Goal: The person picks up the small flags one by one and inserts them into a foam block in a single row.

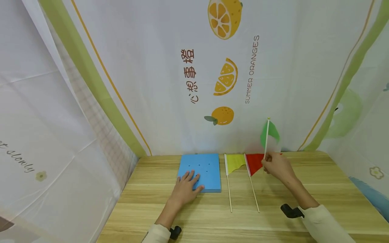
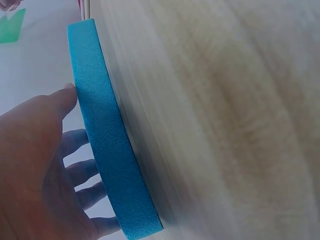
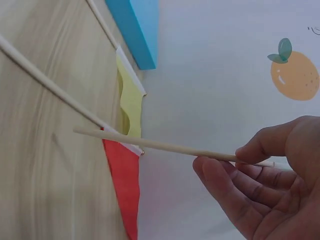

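My left hand (image 1: 184, 191) rests with spread fingers on the near part of a blue foam block (image 1: 199, 160) that has several small holes in its top. In the left wrist view, the block's thick side edge (image 2: 107, 135) shows beside the thumb. Raised above the table, a small green flag (image 1: 274, 131) stands nearly upright, its stick pinched between thumb and fingers of my right hand (image 1: 280, 167). The right wrist view shows the lower stick (image 3: 170, 147) jutting free from the fingertips. Beside the block lie a yellow flag (image 1: 233, 163) and a red flag (image 1: 254, 163).
The wooden table (image 1: 288, 222) carries the block and both lying flags, whose sticks point toward the near side. A white curtain (image 1: 164, 101) with orange prints hangs right behind the table's far edge, and more cloth hangs at both sides.
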Motion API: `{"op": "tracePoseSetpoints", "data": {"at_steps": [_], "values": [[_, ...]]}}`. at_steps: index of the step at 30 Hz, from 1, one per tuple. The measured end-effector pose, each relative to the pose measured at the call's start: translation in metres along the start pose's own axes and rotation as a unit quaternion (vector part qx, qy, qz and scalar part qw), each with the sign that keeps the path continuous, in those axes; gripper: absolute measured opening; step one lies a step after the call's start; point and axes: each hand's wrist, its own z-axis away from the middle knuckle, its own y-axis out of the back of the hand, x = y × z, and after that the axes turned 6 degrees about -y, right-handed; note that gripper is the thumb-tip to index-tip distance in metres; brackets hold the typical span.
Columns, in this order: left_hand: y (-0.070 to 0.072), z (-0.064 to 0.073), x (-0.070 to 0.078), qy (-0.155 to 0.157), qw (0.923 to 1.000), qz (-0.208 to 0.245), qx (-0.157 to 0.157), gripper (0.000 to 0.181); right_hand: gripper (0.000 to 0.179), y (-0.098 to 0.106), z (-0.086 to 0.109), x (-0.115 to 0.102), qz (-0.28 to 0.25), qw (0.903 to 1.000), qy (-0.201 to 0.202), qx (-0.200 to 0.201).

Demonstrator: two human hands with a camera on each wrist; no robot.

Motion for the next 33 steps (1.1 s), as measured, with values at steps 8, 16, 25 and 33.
{"op": "tracePoseSetpoints", "data": {"at_steps": [8, 16, 25, 33], "values": [[0.002, 0.001, 0.002, 0.003, 0.9999, 0.004, 0.01, 0.066, 0.012, -0.003, -0.009, -0.017, 0.011, 0.9997, 0.02, 0.007], [0.001, 0.002, 0.004, 0.007, 0.9999, 0.009, 0.011, 0.066, 0.013, -0.006, -0.018, -0.034, 0.031, 0.9977, 0.053, 0.029], [-0.002, 0.002, 0.003, 0.007, 0.9999, 0.005, 0.009, 0.065, 0.013, -0.011, -0.029, -0.053, 0.026, 0.9968, 0.067, 0.035], [-0.002, 0.002, 0.003, 0.008, 0.9999, 0.006, 0.007, 0.065, 0.013, -0.016, -0.034, -0.067, 0.003, 0.9974, 0.067, 0.025]]}}
